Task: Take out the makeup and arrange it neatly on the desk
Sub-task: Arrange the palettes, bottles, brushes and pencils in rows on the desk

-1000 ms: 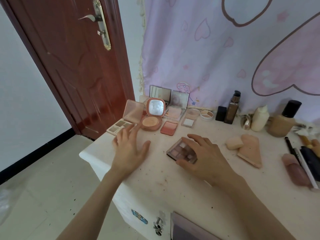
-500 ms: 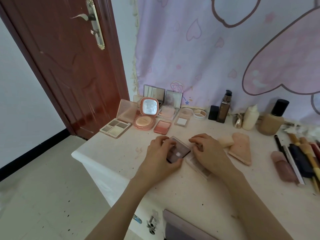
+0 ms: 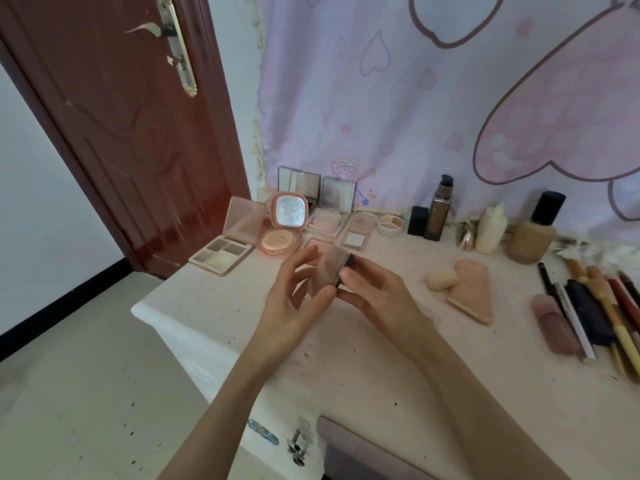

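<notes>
Both of my hands hold one small eyeshadow palette [image 3: 329,271] raised off the desk [image 3: 398,358], just in front of the round powder compact [image 3: 280,239]: my left hand [image 3: 294,299] pinches its lid edge between thumb and curled fingers, my right hand [image 3: 377,296] grips its dark base. Left of the compact lies an open four-pan palette [image 3: 221,256]; well to its right lie two sponges [image 3: 464,289], with bottles [image 3: 440,213] behind them.
</notes>
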{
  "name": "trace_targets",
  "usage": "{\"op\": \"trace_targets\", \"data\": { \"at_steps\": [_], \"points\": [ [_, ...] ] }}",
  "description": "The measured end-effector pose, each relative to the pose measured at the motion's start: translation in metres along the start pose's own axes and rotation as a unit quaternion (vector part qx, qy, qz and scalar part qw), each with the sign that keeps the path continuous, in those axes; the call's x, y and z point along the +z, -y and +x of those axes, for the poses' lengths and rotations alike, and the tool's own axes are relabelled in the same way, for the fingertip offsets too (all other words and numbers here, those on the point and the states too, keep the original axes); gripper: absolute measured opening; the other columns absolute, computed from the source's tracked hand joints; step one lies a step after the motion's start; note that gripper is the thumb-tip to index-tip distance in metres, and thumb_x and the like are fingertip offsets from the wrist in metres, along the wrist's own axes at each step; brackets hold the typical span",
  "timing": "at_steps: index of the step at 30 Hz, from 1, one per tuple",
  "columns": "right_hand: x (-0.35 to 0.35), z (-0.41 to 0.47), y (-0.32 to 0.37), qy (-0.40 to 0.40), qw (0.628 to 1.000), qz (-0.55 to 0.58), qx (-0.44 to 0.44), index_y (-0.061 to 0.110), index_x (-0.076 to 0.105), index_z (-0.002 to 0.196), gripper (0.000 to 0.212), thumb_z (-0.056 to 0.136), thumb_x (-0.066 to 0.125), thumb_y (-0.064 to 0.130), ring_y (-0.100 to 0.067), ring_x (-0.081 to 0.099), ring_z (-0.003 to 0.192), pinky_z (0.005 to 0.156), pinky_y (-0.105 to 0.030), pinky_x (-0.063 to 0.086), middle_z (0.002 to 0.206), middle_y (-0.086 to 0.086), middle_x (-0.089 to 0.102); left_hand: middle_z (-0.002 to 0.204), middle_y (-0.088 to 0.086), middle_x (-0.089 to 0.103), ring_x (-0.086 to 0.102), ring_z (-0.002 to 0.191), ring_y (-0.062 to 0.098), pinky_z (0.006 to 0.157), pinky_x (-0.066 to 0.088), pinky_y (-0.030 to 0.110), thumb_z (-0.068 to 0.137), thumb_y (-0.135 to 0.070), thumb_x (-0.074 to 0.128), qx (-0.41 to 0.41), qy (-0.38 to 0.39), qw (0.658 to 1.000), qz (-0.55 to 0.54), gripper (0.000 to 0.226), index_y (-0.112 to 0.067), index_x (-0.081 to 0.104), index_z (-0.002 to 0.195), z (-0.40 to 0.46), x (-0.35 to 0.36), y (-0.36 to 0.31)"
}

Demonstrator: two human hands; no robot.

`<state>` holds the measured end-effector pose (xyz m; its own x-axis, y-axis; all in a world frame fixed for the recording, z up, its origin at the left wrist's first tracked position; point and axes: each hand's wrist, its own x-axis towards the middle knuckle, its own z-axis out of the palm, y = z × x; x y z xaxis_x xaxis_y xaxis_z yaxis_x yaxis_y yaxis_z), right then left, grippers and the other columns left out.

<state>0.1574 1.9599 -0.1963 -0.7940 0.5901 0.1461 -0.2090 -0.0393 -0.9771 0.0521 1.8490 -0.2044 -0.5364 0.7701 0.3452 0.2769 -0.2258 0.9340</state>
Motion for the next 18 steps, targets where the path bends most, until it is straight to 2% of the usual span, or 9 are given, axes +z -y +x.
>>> {"op": "trace_targets", "data": {
  "at_steps": [2, 6, 10, 13, 15, 18],
  "points": [
    [-0.0021, 0.0013, -0.0023, -0.011, 1.0, 0.01, 0.0, 0.014, 0.062, 0.12, 0.029, 0.091, 0.057, 0.019, -0.021, 0.061, 0.111, 0.098, -0.045, 0.047, 0.117, -0.002, 0.067, 0.13, -0.01, 0.053, 0.052, 0.117, 0.011, 0.1, 0.044, 0.029, 0.081, -0.019, 0.066, 0.005, 0.002, 1.0, 0.003, 0.058, -0.023, 0.044, 0.133, -0.0014, 0.0007, 0.0],
    [-0.0046, 0.0035, -0.0035, -0.016, 1.0, 0.019, 0.003, 0.016, 0.063, 0.119, 0.036, 0.084, 0.062, 0.025, -0.021, 0.062, 0.111, 0.099, -0.044, 0.046, 0.116, -0.001, 0.068, 0.125, -0.015, 0.055, 0.053, 0.117, 0.007, 0.096, 0.045, 0.022, 0.082, -0.017, 0.066, 0.012, 0.021, 0.999, 0.032, 0.05, -0.031, 0.051, 0.128, -0.0013, 0.0021, -0.0015],
    [-0.0055, 0.0037, -0.0038, -0.018, 0.999, 0.046, 0.007, 0.011, 0.063, 0.118, 0.029, 0.089, 0.061, 0.016, -0.024, 0.063, 0.108, 0.095, -0.041, 0.05, 0.114, -0.005, 0.068, 0.129, -0.008, 0.054, 0.048, 0.123, 0.005, 0.102, 0.044, 0.037, 0.087, -0.012, 0.061, 0.006, 0.046, 0.997, 0.056, 0.043, -0.017, 0.055, 0.129, -0.0011, 0.0018, -0.0021],
    [-0.0078, 0.0024, -0.0029, -0.015, 0.999, 0.045, 0.01, 0.013, 0.065, 0.115, 0.026, 0.089, 0.06, 0.015, -0.021, 0.064, 0.106, 0.091, -0.034, 0.053, 0.112, -0.003, 0.069, 0.131, -0.006, 0.052, 0.047, 0.124, 0.005, 0.103, 0.043, 0.04, 0.088, -0.014, 0.058, -0.002, 0.062, 0.996, 0.062, 0.041, -0.015, 0.054, 0.129, -0.0004, 0.0008, -0.0025],
    [-0.0073, 0.0016, -0.0021, -0.018, 0.999, 0.047, 0.013, 0.013, 0.065, 0.115, 0.027, 0.088, 0.061, 0.015, -0.02, 0.065, 0.106, 0.091, -0.034, 0.053, 0.112, -0.003, 0.069, 0.132, -0.005, 0.052, 0.047, 0.124, 0.006, 0.101, 0.044, 0.036, 0.087, -0.019, 0.057, 0.0, 0.068, 0.996, 0.06, 0.042, -0.014, 0.054, 0.129, -0.0009, 0.0003, -0.003],
    [-0.0062, 0.0016, -0.0019, -0.024, 0.999, 0.035, 0.017, 0.012, 0.065, 0.116, 0.029, 0.088, 0.062, 0.015, -0.02, 0.065, 0.106, 0.093, -0.037, 0.051, 0.112, -0.004, 0.069, 0.133, -0.002, 0.052, 0.046, 0.124, 0.004, 0.095, 0.044, 0.02, 0.088, -0.019, 0.055, 0.012, 0.076, 0.995, 0.063, 0.041, -0.014, 0.054, 0.129, -0.0009, -0.0016, -0.003]
  ]
}}
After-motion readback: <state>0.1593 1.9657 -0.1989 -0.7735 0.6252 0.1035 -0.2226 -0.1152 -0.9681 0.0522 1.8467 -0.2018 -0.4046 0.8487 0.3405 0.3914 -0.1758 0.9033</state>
